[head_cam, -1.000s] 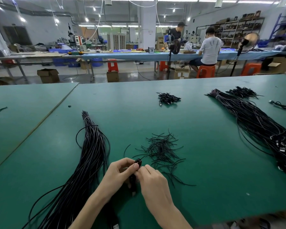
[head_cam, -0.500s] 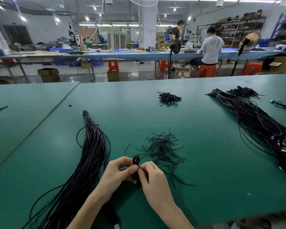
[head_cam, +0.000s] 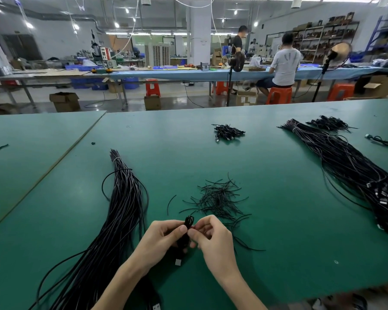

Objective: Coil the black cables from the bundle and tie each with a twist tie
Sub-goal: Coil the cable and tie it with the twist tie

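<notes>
Grips meet low in the middle of the frame, over the green desk. Left grip is curled round a small coiled cable, thumb pressed on its side. The coil stands upright, top loop clear above the fingers, pale connector hanging out below. Right grip closes in from the right, thumb and forefinger pinching at the coil's waist; whether a tie lies between the fingertips is too small to tell. Just above and right of the grips is a loose heap of twist ties, with a few strays trailing toward the right wrist. One lone tie curves just left of the heap. To the left, a long cable bundle runs from the lower left corner up toward mid-frame, bound with a pale band near its far tip and passing beside the left forearm. Upper centre of the desk holds a small heap of coiled cables. At right, a second long bundle fans toward the right edge, pale connectors at its near end. Another dark heap lies just behind its far tip. Beyond the desk, a person in a white shirt sits on an orange stool.
</notes>
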